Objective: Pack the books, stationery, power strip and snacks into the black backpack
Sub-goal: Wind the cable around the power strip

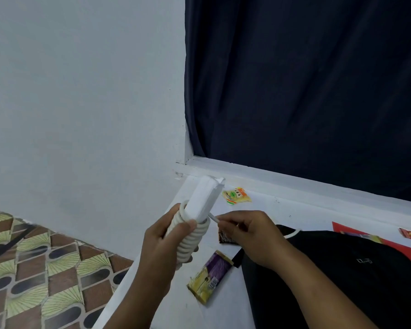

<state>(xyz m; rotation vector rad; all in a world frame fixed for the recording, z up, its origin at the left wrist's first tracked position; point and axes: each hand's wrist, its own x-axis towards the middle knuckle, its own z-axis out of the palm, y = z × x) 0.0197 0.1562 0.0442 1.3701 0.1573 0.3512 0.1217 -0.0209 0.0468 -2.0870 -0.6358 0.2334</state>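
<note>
Head view, frame centre: left hand clenched round coiled strip, tilted up-right; right hand pinching cord.

Left hand: I see it raised at about 7 o'clock from frame centre, forearm entering from the bottom edge at 6 o'clock and rising steeply. Fingers are wrapped round the coiled end of the power strip, thumb laid across the coils and pointing toward 3 o'clock. Grip closed, wrist nearly straight.

Right hand: I see it at about 5 o'clock from centre, just beside the left hand, at its 3 o'clock. Forearm comes in from the lower right corner, running toward 10 o'clock. Back of hand up, knuckles bent, fingertips pinched on the loose white cord leading off the coils.
</note>
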